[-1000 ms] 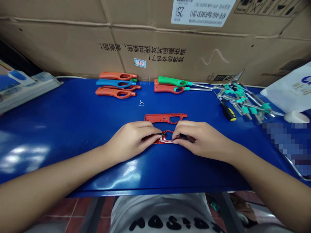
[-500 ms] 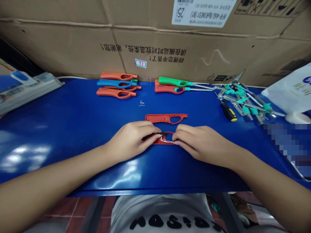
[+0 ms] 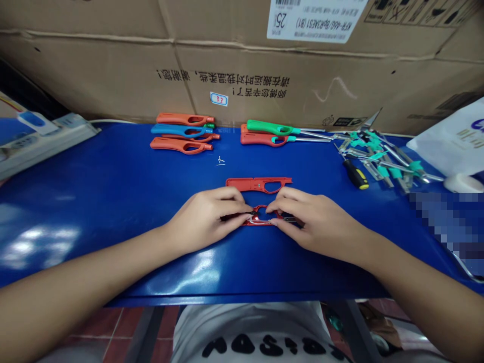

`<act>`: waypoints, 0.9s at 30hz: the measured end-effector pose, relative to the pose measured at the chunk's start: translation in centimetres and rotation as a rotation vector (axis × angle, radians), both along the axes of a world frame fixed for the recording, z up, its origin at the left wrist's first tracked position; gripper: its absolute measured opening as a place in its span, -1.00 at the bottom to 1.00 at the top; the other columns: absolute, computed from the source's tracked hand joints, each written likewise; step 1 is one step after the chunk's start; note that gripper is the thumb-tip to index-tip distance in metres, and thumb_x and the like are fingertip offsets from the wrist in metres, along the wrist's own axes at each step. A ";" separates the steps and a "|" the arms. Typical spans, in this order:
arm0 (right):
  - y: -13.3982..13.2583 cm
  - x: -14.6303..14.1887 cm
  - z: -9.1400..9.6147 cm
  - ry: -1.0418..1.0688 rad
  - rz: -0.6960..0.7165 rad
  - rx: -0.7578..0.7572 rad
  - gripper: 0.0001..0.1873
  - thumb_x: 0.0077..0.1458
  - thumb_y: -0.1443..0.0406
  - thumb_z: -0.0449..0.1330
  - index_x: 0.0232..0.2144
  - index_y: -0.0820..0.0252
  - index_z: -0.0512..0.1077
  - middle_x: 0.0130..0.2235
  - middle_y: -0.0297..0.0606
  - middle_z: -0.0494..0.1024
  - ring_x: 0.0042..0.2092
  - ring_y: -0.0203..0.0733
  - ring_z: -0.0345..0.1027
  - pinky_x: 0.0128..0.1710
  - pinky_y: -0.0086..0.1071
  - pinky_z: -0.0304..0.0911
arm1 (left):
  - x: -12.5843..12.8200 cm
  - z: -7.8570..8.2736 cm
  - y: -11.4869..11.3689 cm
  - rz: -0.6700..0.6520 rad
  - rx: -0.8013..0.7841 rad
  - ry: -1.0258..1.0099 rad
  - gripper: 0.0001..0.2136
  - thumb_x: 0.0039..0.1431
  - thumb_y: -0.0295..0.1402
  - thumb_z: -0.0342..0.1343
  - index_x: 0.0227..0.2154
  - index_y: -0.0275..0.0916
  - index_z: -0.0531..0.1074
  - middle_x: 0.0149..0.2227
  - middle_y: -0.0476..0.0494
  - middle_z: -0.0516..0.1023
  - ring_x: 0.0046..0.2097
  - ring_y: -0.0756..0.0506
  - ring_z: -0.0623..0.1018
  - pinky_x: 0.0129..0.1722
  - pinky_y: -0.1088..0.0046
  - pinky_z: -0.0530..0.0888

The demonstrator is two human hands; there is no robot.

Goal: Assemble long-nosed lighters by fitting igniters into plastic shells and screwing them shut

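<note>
One red lighter casing half [image 3: 247, 222], with a finger loop, lies on the blue table between my hands. My left hand [image 3: 215, 214] is closed over its left end, thumb and forefinger pinching a small black part [image 3: 252, 213]. A thin white wire [image 3: 260, 222] runs along the casing's lower edge. At the casing's right end is my right hand [image 3: 308, 217], thumb and forefinger apart around the loop's edge. Dark thin rods [image 3: 289, 219] show between these fingers. The matching red casing half [image 3: 242, 185] lies just beyond, hollow side up.
Orange and blue lighter bodies [image 3: 177, 131] are stacked at the back left. Assembled lighters with metal tubes [image 3: 312, 138] lie behind. At right are a pile of metal-and-teal lighter parts [image 3: 381, 156] and a screwdriver [image 3: 355, 175]. A cardboard box [image 3: 124, 75] stands behind; a power strip [image 3: 68, 133] sits left.
My right thumb and forefinger have parted, exposing the casing's right end and the dark rods. My left hand keeps its pinch almost in place.
</note>
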State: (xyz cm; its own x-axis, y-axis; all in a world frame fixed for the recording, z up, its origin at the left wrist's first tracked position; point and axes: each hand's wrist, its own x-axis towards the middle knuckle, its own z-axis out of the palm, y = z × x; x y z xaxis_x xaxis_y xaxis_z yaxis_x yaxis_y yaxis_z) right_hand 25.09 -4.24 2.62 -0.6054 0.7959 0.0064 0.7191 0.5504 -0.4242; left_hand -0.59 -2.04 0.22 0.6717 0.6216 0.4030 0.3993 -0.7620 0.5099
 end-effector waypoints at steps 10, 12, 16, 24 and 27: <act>-0.3 -1.0 -0.4 0.120 -0.045 -0.140 -0.89 0.24 0.30 0.19 -0.18 0.07 0.50 -0.12 -0.37 0.52 -0.30 -0.32 0.31 -0.29 -0.39 0.18 | 0.0 -0.3 0.0 0.012 -0.010 -0.002 -0.87 0.30 -0.43 0.22 -0.14 -0.27 0.62 -0.25 -0.08 0.59 -0.26 0.00 0.60 -0.22 0.51 0.53; -0.2 -1.1 -0.4 0.123 -0.058 -0.152 -0.91 0.23 0.29 0.22 -0.20 0.07 0.49 -0.13 -0.38 0.52 -0.32 -0.32 0.29 -0.28 -0.39 0.17 | 0.0 -0.2 0.0 0.014 -0.011 0.003 -0.87 0.31 -0.42 0.22 -0.14 -0.27 0.62 -0.25 -0.08 0.58 -0.27 0.00 0.60 -0.24 0.52 0.52; 0.1 -1.1 -0.5 0.140 -0.077 -0.173 -0.95 0.24 0.32 0.21 -0.24 0.11 0.48 -0.17 -0.38 0.50 -0.40 -0.37 0.21 -0.31 -0.39 0.14 | 0.1 -0.2 0.0 0.017 -0.013 0.004 -0.87 0.31 -0.41 0.21 -0.14 -0.26 0.62 -0.24 -0.08 0.58 -0.27 0.00 0.60 -0.23 0.51 0.52; 0.3 -0.3 -0.1 0.293 -0.190 -0.437 -0.91 0.32 0.22 0.11 -0.24 0.09 0.35 -0.57 -0.54 0.26 -0.55 -0.36 0.12 -0.52 -0.44 0.02 | 0.0 -0.3 0.0 0.018 -0.031 -0.001 -0.86 0.30 -0.42 0.22 -0.14 -0.26 0.63 -0.22 -0.08 0.59 -0.25 0.01 0.60 -0.22 0.52 0.52; 0.4 0.1 0.1 0.370 -0.225 -0.587 -0.89 0.35 0.18 0.07 -0.21 0.07 0.27 -0.56 -0.55 0.29 -0.53 -0.35 0.19 -0.54 -0.46 0.05 | -0.1 -0.1 -0.1 0.016 -0.039 0.005 -0.84 0.30 -0.41 0.22 -0.12 -0.26 0.63 -0.21 -0.09 0.59 -0.27 0.01 0.60 -0.25 0.52 0.52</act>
